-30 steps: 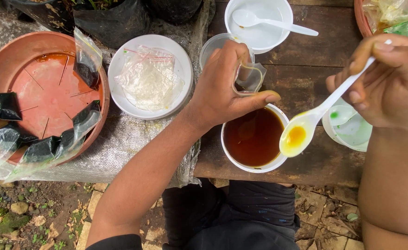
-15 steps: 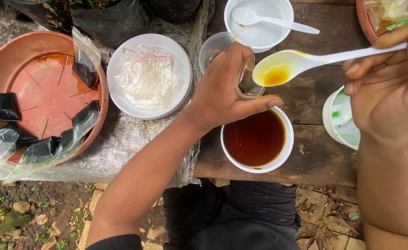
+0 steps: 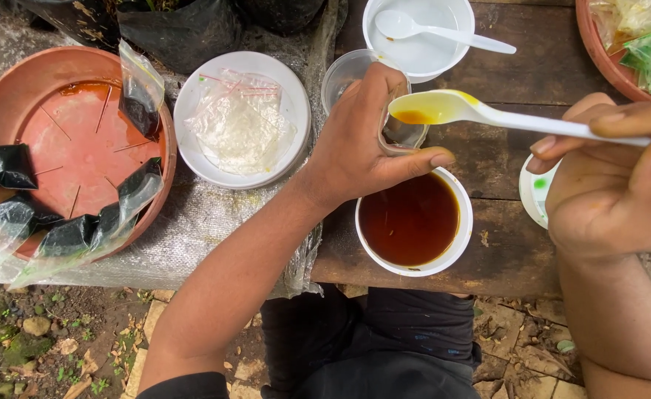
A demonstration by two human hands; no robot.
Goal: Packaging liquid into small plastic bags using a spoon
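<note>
My left hand (image 3: pixel 366 148) grips a small clear plastic cup (image 3: pixel 405 134) just above the far rim of a white bowl (image 3: pixel 412 222) of dark brown liquid. My right hand (image 3: pixel 612 177) holds a white plastic spoon (image 3: pixel 480 111) by its handle. The spoon's bowl carries yellow-orange liquid and hovers over the small cup's mouth, tilted toward it. The cup's lower part is hidden behind my fingers.
A white bowl with a second spoon (image 3: pixel 421 33) stands at the back. A white plate with clear plastic bags (image 3: pixel 240 122) and a terracotta tray (image 3: pixel 59 140) holding black bags lie to the left. A clear cup (image 3: pixel 344 74) sits behind my left hand. The wooden table (image 3: pixel 503 244) ends near my legs.
My right hand has lifted the filled spoon out of the brown liquid and carried it left and up to the small cup held by my left hand.
</note>
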